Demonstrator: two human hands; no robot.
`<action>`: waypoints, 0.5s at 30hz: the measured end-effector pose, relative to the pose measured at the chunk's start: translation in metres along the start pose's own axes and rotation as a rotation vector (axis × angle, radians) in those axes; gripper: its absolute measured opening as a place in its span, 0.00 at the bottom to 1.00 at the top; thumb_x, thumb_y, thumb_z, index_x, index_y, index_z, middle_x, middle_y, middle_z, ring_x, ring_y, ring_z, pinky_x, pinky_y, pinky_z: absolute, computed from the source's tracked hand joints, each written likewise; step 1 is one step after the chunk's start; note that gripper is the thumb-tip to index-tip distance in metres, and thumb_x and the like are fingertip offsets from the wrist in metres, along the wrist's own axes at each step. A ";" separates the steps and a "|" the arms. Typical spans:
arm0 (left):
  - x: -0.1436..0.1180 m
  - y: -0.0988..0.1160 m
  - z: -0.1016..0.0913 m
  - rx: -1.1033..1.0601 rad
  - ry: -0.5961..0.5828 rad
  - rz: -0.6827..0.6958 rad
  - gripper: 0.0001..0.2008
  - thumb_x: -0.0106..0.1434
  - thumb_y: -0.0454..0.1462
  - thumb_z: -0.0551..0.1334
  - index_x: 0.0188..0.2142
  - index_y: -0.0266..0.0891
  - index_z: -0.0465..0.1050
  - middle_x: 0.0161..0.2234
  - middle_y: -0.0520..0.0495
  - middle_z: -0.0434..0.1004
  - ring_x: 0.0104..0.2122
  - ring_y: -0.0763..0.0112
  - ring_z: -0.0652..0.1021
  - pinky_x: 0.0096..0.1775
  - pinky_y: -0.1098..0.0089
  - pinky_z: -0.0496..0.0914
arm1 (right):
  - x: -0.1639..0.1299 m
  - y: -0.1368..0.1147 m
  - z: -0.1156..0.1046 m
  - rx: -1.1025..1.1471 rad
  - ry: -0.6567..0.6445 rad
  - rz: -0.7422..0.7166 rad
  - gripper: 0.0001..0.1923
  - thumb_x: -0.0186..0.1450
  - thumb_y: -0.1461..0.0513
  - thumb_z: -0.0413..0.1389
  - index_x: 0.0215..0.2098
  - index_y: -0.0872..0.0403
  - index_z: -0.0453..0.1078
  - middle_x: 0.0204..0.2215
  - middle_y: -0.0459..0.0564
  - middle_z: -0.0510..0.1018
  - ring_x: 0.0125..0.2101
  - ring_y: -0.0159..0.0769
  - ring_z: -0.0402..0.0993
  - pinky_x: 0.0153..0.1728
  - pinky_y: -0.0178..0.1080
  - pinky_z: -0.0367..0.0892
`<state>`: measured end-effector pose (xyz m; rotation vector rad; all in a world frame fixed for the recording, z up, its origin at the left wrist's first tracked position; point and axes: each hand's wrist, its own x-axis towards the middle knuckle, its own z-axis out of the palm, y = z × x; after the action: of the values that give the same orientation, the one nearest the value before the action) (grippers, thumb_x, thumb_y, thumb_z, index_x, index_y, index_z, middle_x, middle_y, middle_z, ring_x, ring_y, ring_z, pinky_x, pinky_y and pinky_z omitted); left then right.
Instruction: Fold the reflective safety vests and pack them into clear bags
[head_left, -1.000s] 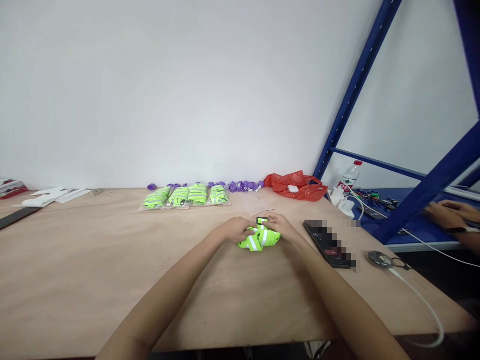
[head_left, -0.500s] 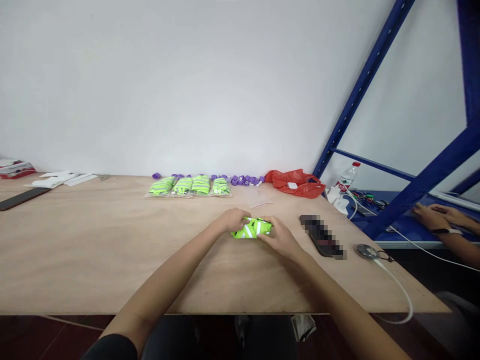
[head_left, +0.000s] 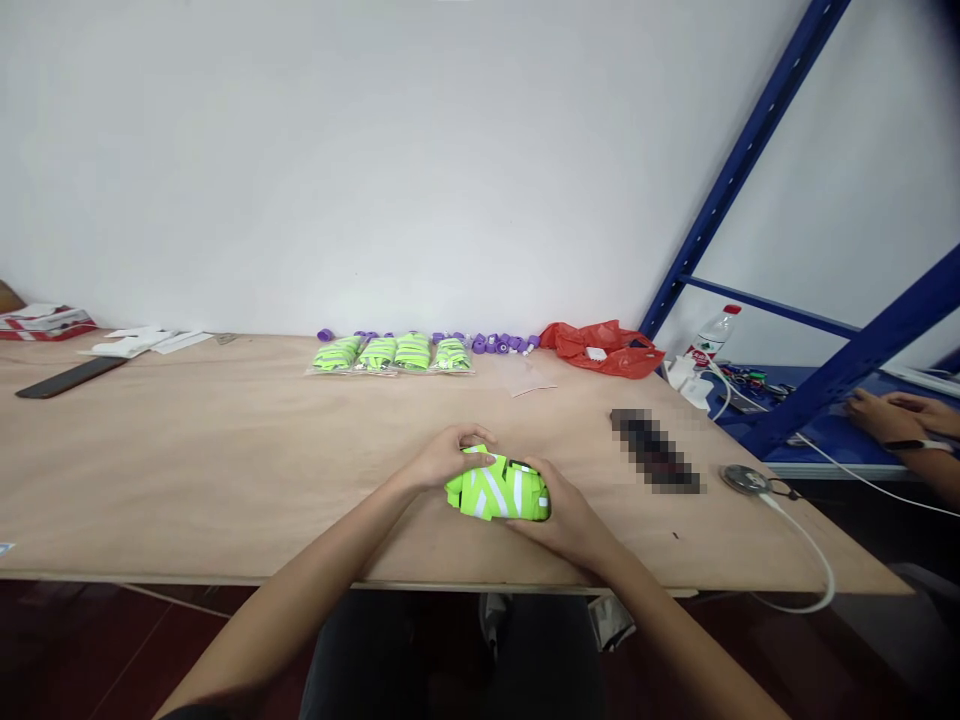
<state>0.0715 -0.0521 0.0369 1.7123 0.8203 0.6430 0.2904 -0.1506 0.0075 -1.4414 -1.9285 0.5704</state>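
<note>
While both hands, left hand (head_left: 444, 462) and right hand (head_left: 564, 513), grip the folded green band (head_left: 496, 491), it has come nearer the table (head_left: 187, 480) edge.

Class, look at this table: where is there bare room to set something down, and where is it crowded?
Bare wood spans the table between the dark strip at far left and the hands holding the vest bundle. The back edge is crowded: bagged vests, purple caps, red bag. A phone and cable occupy the right.
</note>
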 end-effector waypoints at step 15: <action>-0.041 -0.017 0.002 -0.102 0.126 -0.030 0.12 0.61 0.36 0.60 0.44 0.35 0.74 0.41 0.42 0.81 0.39 0.64 0.79 0.38 0.70 0.71 | 0.001 -0.015 -0.003 0.055 -0.178 -0.001 0.36 0.57 0.59 0.64 0.63 0.50 0.60 0.56 0.56 0.73 0.51 0.47 0.73 0.50 0.47 0.69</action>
<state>0.0443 -0.0829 0.0188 1.5769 0.8848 0.7657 0.2823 -0.1540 0.0197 -1.3947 -2.0332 0.7680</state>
